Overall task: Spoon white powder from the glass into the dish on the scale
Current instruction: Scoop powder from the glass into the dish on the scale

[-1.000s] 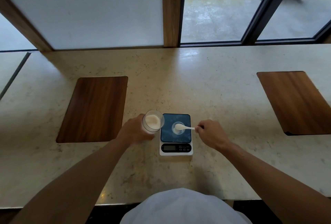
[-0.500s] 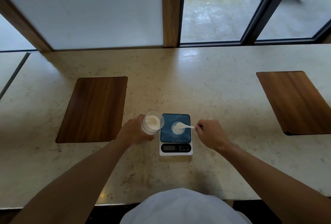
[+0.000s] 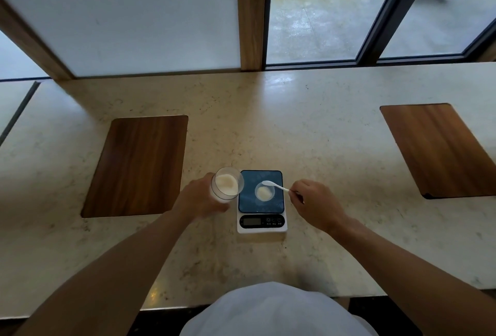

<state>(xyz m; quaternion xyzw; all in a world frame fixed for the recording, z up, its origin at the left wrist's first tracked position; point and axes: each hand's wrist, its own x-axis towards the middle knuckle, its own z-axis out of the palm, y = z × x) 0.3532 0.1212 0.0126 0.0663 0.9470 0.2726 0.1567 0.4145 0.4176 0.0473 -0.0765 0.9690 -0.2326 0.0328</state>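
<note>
A clear glass (image 3: 227, 186) holding white powder is tilted toward the scale, gripped from the left by my left hand (image 3: 200, 198). Right beside it stands a small white kitchen scale (image 3: 261, 224) with a dark blue platform. On that platform sits a small clear dish (image 3: 265, 192) with a mound of white powder in it. My right hand (image 3: 315, 205) pinches the handle end of a white plastic spoon (image 3: 273, 185), whose bowl hovers over the dish's far rim.
The stone counter (image 3: 322, 142) carries two inset wooden panels, one at the left (image 3: 139, 164) and one at the far right (image 3: 440, 147). A frosted panel and glass doors rise behind the counter. My white top shows at the bottom edge.
The spoon's bowl has lifted out of the dish and shifted toward its far rim, leaving the powder mound uncovered. My left hand and the glass have hardly moved.
</note>
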